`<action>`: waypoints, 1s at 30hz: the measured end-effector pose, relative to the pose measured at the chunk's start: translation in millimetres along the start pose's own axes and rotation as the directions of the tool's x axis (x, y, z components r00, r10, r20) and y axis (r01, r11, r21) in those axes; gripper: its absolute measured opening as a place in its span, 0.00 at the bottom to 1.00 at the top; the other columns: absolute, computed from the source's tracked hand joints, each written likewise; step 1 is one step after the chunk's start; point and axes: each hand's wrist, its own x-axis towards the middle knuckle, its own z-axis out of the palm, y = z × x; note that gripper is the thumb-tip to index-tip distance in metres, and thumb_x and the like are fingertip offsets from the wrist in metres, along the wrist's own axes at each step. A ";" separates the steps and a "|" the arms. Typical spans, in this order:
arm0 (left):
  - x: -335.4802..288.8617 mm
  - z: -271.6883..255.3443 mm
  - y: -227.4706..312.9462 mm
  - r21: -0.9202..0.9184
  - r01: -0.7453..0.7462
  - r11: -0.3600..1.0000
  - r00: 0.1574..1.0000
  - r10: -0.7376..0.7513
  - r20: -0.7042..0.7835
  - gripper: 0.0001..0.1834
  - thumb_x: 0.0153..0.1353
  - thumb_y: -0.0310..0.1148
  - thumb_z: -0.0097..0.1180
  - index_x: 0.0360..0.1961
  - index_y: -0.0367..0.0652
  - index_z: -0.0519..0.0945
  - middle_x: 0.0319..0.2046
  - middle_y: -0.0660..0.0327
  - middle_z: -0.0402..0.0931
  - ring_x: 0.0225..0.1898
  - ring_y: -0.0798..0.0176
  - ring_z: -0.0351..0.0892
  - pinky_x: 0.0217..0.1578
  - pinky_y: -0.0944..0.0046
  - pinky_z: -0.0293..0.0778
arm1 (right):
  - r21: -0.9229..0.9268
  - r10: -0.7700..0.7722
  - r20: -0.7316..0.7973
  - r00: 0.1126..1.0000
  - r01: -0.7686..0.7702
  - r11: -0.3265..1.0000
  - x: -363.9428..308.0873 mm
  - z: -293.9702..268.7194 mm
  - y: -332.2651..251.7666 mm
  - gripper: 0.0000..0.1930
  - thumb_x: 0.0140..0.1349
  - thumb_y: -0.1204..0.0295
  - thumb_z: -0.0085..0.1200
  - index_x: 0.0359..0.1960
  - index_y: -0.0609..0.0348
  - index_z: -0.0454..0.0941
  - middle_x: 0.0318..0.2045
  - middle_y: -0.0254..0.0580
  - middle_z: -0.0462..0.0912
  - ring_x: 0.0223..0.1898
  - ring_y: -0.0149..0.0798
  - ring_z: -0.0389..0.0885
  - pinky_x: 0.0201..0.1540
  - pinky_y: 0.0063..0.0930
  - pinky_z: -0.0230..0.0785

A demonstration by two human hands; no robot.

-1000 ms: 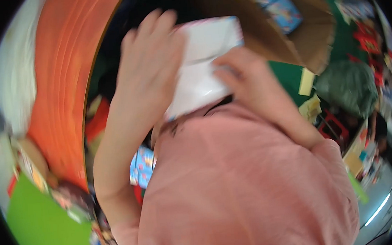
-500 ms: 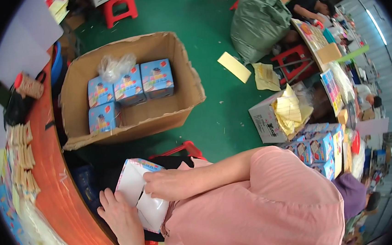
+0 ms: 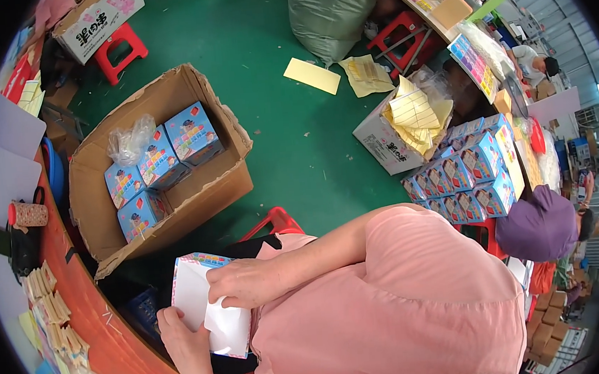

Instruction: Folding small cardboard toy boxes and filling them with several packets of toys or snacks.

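"Green floor (image 3: 274, 136) spreads out beyond you. Where's the white-lined box (image 3: 191, 288)?"

"Between my hands. My left hand (image 3: 187, 341) grips its left edge, thumb toward the white inside."

"And the right hand (image 3: 245, 283)?"

"Curled over its upper right part; I can't tell whether I'm pinching anything."

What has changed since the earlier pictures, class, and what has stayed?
The view has swung: the carton sits lower and further left in the picture than half a second ago. The dark gap inside the open box no longer shows. The left hand and right hand both stay on it; four blue boxes remain in the carton.
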 end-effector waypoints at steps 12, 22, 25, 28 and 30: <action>-35.2 8.5 -5.8 0.014 -0.128 0.992 0.965 0.128 -0.228 0.30 0.45 0.20 0.66 0.52 0.33 0.72 0.62 0.38 0.67 0.63 0.33 0.67 0.63 0.47 0.67 | 0.148 -0.021 0.017 1.000 0.019 0.989 -8.2 5.5 1.3 0.16 0.65 0.75 0.57 0.55 0.59 0.79 0.49 0.52 0.82 0.54 0.56 0.79 0.57 0.45 0.72; -41.6 24.5 -16.6 0.145 -0.182 0.972 0.874 0.228 -0.429 0.21 0.45 0.28 0.66 0.43 0.37 0.78 0.56 0.49 0.73 0.63 0.44 0.70 0.64 0.44 0.67 | 0.027 0.204 0.322 0.925 -0.224 0.974 10.8 -25.4 -14.3 0.21 0.67 0.78 0.57 0.62 0.58 0.77 0.46 0.39 0.79 0.45 0.31 0.76 0.49 0.23 0.67; -47.1 41.4 -22.4 0.100 -0.108 0.989 0.834 0.145 -0.532 0.24 0.45 0.27 0.69 0.47 0.40 0.82 0.60 0.55 0.77 0.65 0.49 0.73 0.64 0.45 0.70 | 0.037 0.191 0.384 0.903 -0.222 0.974 18.0 -28.1 -7.5 0.22 0.68 0.79 0.55 0.64 0.58 0.76 0.46 0.37 0.78 0.44 0.29 0.73 0.48 0.21 0.66; -51.4 47.5 -25.6 0.055 -0.097 0.994 0.830 0.111 -0.546 0.22 0.47 0.27 0.68 0.46 0.39 0.82 0.62 0.53 0.76 0.66 0.48 0.72 0.64 0.43 0.70 | -0.005 0.171 0.445 0.879 -0.189 0.982 25.4 -29.0 -9.0 0.23 0.68 0.80 0.55 0.65 0.58 0.75 0.46 0.38 0.77 0.45 0.31 0.74 0.49 0.22 0.66; -50.9 46.4 -23.7 0.043 -0.078 0.996 0.844 0.089 -0.529 0.21 0.49 0.28 0.68 0.47 0.38 0.82 0.63 0.52 0.75 0.68 0.47 0.71 0.64 0.43 0.69 | -0.042 0.199 0.452 0.870 -0.201 0.979 29.7 -28.2 -14.9 0.23 0.68 0.81 0.54 0.65 0.58 0.75 0.45 0.38 0.77 0.44 0.32 0.74 0.49 0.23 0.67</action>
